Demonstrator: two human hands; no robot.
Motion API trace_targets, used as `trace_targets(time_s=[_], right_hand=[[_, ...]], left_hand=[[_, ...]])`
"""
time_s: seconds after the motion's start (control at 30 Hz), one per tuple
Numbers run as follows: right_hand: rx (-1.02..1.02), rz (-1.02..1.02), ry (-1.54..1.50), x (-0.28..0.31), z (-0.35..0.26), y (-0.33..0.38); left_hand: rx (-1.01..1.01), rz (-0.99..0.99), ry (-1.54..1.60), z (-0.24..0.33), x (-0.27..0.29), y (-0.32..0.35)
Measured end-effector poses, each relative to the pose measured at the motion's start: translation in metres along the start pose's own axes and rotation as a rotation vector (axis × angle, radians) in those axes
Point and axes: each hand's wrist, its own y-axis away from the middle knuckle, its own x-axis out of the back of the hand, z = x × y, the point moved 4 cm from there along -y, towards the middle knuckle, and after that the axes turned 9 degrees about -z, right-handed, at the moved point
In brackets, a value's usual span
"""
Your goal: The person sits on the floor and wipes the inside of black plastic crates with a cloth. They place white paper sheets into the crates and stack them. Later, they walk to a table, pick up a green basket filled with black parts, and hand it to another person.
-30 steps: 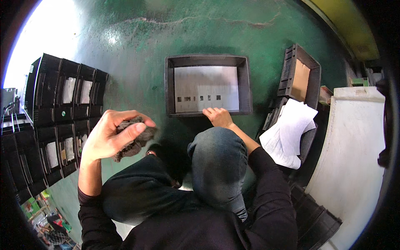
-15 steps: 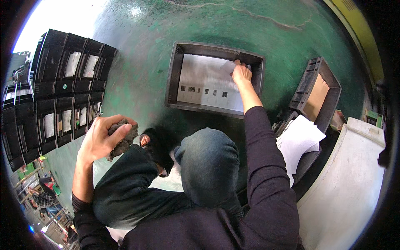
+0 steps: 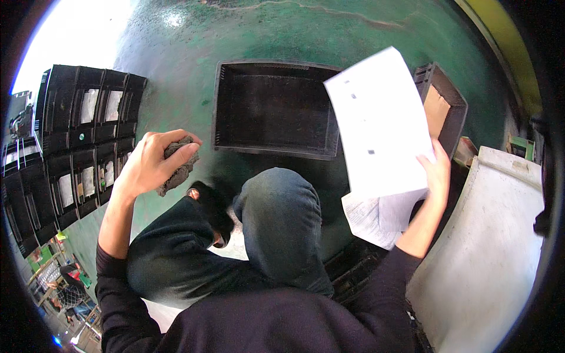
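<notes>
My left hand [image 3: 144,167] is closed around a crumpled dark grey rag [image 3: 182,167], held in the air beside my bent left leg. With my right hand [image 3: 437,170] I grip a large white paper sheet [image 3: 382,129] by its lower right edge; small dark printed marks show on it. Below that sheet are more printed papers [image 3: 374,217]; whether my right hand holds them too I cannot tell. In front of my knees a black plastic crate [image 3: 273,153] stands on the floor, its bare dark bottom showing.
Another black crate [image 3: 456,112] with a brown cardboard piece [image 3: 434,109] inside is partly behind the sheet. Stacked black crates [image 3: 88,135] with pale labels stand at the left. A worn white panel [image 3: 485,247] lies at right. The floor [image 3: 282,29] is green.
My right hand has taken the sheet out of the crate and moved it right, above the other papers. The left hand still holds the rag, slightly higher in view.
</notes>
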Motion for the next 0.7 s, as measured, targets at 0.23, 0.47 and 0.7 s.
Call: trace_targets(time_s=[0.23,0.47,0.7], right_hand=[[-1.065,-0.317,0.751,0.095,0.112,0.137],[0.589,-0.144,0.463,-0.154,-0.068,0.026],[0.579,-0.195,0.477,-0.239,-0.130,0.001]], left_hand=[[-0.010,-0.006,-0.018,0.005,-0.001,-0.012],[0.038,0.065,-0.083,-0.006,-0.001,-0.010],[0.116,0.229,-0.098,-0.023,0.022,0.031]])
